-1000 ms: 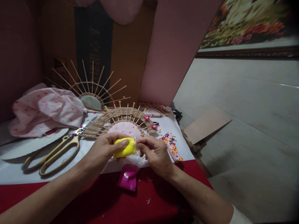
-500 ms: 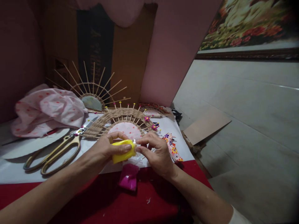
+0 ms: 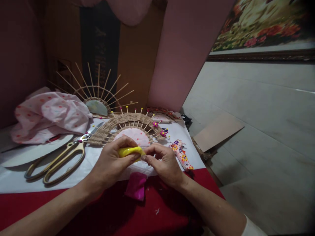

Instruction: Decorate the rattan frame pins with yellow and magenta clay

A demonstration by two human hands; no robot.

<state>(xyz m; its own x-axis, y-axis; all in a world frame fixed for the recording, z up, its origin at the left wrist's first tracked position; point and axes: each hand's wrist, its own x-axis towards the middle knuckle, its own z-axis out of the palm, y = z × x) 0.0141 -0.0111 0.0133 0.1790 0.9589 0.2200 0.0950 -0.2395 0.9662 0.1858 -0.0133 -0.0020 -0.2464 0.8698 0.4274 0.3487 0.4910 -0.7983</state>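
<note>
A: What is the left hand [image 3: 110,160] doing?

B: It is closing its thumb and fingers around a yellow packet [image 3: 128,151], holding it over the near part of the white sheet [image 3: 14,180].

A: And the right hand [image 3: 164,164]?

B: That one is pinching the packet's right end between thumb and fingertips, so both hands are gripping the same thing, almost meeting.

A: What is lying just below them?

B: A magenta packet [image 3: 136,186] is resting on the red cloth [image 3: 110,209], close to the edge of the white sheet. No hand is touching it.

A: And beyond the hands?

B: A woven half-round piece [image 3: 134,118] is arching around a pink, red-dotted panel [image 3: 133,135]. Sticks tipped with small yellow and magenta ends are poking out of its rim, and magenta flowers [image 3: 163,133] are sitting on its right side.

A: What is filling the left side?

B: Large scissors [image 3: 71,146] are lying on the white sheet, blades pointing toward the woven piece. Crumpled polka-dot fabric [image 3: 52,113] is bunching up behind them, and a woven frame with bare sticks [image 3: 94,100] is fanning out farther back.

A: And on the right?

B: A floral fabric piece [image 3: 182,154] is lying just beside the right hand.
</note>
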